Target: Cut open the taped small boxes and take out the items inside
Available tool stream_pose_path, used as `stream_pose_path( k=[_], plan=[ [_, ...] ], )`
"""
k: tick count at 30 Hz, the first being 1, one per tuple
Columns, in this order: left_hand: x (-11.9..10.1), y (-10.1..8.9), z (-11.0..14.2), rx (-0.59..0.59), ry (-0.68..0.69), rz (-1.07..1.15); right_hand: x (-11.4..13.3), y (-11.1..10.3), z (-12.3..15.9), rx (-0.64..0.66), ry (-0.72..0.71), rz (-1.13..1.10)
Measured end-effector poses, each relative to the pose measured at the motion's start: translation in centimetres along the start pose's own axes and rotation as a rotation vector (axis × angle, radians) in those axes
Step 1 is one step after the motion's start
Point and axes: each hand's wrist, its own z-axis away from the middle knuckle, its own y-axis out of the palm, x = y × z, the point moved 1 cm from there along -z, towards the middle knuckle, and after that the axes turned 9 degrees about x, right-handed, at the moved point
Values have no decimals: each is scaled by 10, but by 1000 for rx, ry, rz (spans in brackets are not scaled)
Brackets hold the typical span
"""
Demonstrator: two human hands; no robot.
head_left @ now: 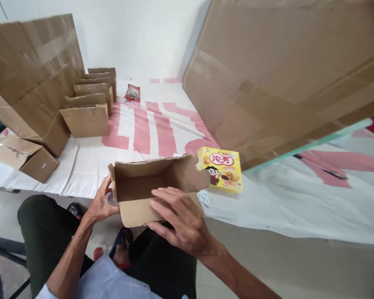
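An open cardboard box (143, 176) sits at the table's front edge, its inside bare and its near flap folded out toward me. My left hand (104, 203) grips the box's left end, with the thumb up along the side. A small translucent patch shows by those fingers; I cannot tell what it is. Over the near flap lies my right hand (182, 220), fingers on top and thumb below, pinching the cardboard. Just right of the box, a yellow snack box (226, 170) with a cartoon figure lies on the cloth.
Several cardboard boxes (89, 121) stand in a row at the left, beside a tall cardboard panel (46, 58). A closed carton (39, 164) rests near the front left. A red packet (132, 93) lies farther back. Another large cardboard panel (283, 74) leans at the right, near a dark, slim tool (326, 168).
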Motion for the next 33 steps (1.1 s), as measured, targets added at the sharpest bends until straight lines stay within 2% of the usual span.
stream_pose_path(
  k=[3, 6, 10, 13, 17, 21, 24, 27, 33],
  plan=[
    [7, -21, -9, 6, 38, 21, -2, -5, 0, -76, 14, 63],
    [17, -59, -23, -62, 87, 38, -7, -2, 5, -128, 57, 112],
    [12, -120, -38, -256, 64, 77, -20, 20, 21, -104, 143, 121],
    [-4, -148, -35, -383, 52, 59, -29, 46, 38, -53, 206, 85],
    [-10, -152, -16, -511, -14, 57, -36, 76, 64, 32, 278, 38],
    [7, -144, 11, -528, -148, 95, -39, 95, 85, 100, 324, 48],
    [19, -144, 30, -558, -266, 82, -39, 101, 91, 86, 349, 59],
    [20, -149, 42, -607, -352, 0, -38, 104, 89, 44, 355, 61],
    [21, -160, 47, -521, -473, -180, -39, 103, 82, 24, 395, 53]
  ],
)
